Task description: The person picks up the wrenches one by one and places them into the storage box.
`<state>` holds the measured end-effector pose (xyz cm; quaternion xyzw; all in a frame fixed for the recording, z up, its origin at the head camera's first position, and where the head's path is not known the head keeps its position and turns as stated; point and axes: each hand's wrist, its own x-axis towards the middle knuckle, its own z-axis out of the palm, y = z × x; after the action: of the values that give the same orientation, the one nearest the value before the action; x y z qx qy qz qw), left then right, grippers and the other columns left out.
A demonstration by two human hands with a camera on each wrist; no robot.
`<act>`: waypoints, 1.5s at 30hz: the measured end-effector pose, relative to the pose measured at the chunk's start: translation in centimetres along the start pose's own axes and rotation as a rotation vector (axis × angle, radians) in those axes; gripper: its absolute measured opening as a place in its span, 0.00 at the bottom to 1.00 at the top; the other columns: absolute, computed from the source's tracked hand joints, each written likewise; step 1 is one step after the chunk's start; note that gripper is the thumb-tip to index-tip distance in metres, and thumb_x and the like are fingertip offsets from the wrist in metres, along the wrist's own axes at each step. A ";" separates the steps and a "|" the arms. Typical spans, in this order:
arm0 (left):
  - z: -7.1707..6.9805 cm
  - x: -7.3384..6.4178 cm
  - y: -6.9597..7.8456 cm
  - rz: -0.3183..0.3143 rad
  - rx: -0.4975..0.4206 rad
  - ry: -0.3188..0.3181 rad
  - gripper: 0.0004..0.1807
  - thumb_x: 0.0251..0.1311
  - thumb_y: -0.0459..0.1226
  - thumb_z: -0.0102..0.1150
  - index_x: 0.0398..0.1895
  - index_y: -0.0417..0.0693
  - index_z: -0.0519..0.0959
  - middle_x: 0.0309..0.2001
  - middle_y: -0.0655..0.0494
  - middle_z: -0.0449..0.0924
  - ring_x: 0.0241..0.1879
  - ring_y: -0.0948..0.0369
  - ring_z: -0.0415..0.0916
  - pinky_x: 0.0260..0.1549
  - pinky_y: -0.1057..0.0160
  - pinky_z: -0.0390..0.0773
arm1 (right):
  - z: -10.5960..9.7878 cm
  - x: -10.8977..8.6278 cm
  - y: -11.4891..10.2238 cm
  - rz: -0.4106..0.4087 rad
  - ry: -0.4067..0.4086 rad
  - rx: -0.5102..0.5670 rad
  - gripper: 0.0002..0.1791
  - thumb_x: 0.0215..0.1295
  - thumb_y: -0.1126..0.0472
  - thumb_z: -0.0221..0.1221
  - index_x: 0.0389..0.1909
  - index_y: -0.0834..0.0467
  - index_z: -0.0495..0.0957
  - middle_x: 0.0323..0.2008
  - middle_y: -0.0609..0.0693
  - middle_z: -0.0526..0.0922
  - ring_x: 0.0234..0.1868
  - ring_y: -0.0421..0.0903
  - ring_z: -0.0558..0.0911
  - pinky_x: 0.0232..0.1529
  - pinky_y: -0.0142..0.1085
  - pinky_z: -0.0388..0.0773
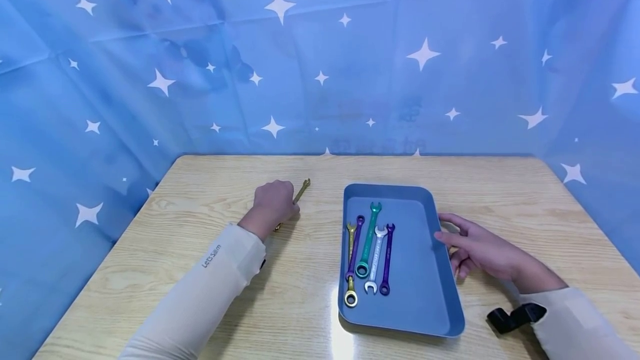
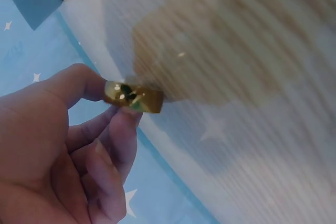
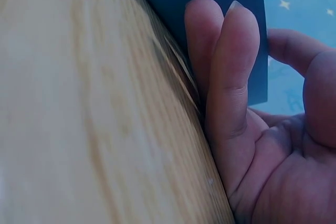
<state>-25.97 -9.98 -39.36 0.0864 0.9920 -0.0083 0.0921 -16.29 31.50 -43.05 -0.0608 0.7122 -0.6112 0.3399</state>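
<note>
My left hand pinches a gold combination wrench between thumb and fingers, over the left part of the table. One end of the wrench points away beyond the hand, and its near end peeks out below. Much of its shaft is hidden by the hand. In the left wrist view, the gold wrench end sits close to the table. My right hand rests at the right side of a blue-grey tray, thumb at its rim. In the right wrist view, the fingers lie along the tray's outer wall.
Inside the tray's left half lie several wrenches: a green one, a silver one, two purple ones and a gold wrench partly under a purple one. A blue star-patterned cloth hangs behind the wooden table.
</note>
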 end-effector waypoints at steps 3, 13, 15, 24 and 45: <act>-0.1 0.0 -0.1 -0.006 -0.005 -0.013 0.16 0.64 0.42 0.60 0.19 0.51 0.69 0.16 0.59 0.63 0.17 0.62 0.60 0.16 0.63 0.64 | 0.0 0.0 0.0 0.002 0.001 -0.003 0.44 0.81 0.50 0.42 0.78 0.57 0.21 0.29 0.49 0.84 0.26 0.44 0.85 0.29 0.40 0.84; -0.5 -0.2 -0.5 -0.010 -0.088 -0.031 0.10 0.63 0.38 0.60 0.24 0.48 0.73 0.18 0.58 0.66 0.18 0.61 0.63 0.17 0.64 0.65 | 0.1 0.2 0.1 -0.009 0.017 -0.006 0.45 0.81 0.51 0.44 0.78 0.58 0.21 0.30 0.49 0.81 0.26 0.43 0.85 0.28 0.40 0.84; -0.4 -0.3 -0.5 0.004 -0.113 -0.033 0.14 0.64 0.37 0.59 0.21 0.49 0.70 0.16 0.59 0.62 0.17 0.62 0.60 0.16 0.64 0.63 | 0.1 0.1 0.1 -0.011 0.016 -0.003 0.45 0.81 0.51 0.44 0.77 0.58 0.20 0.30 0.49 0.81 0.26 0.43 0.85 0.28 0.39 0.84; -0.8 -1.8 0.0 0.081 -0.261 0.014 0.25 0.62 0.35 0.57 0.09 0.54 0.59 0.10 0.63 0.49 0.12 0.64 0.46 0.13 0.67 0.51 | 0.1 0.2 0.1 -0.004 0.008 -0.005 0.45 0.81 0.50 0.43 0.78 0.58 0.21 0.29 0.48 0.82 0.26 0.42 0.85 0.28 0.39 0.84; -2.5 -5.2 5.5 0.264 -0.282 0.107 0.12 0.58 0.42 0.63 0.19 0.56 0.76 0.15 0.64 0.71 0.18 0.63 0.69 0.17 0.62 0.66 | -0.1 0.0 0.1 0.011 0.015 -0.008 0.45 0.81 0.50 0.44 0.78 0.57 0.22 0.29 0.48 0.81 0.26 0.44 0.85 0.29 0.40 0.84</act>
<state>-20.46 -5.33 -36.01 0.2024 0.9668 0.1473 0.0509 -16.31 31.57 -43.15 -0.0535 0.7174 -0.6069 0.3378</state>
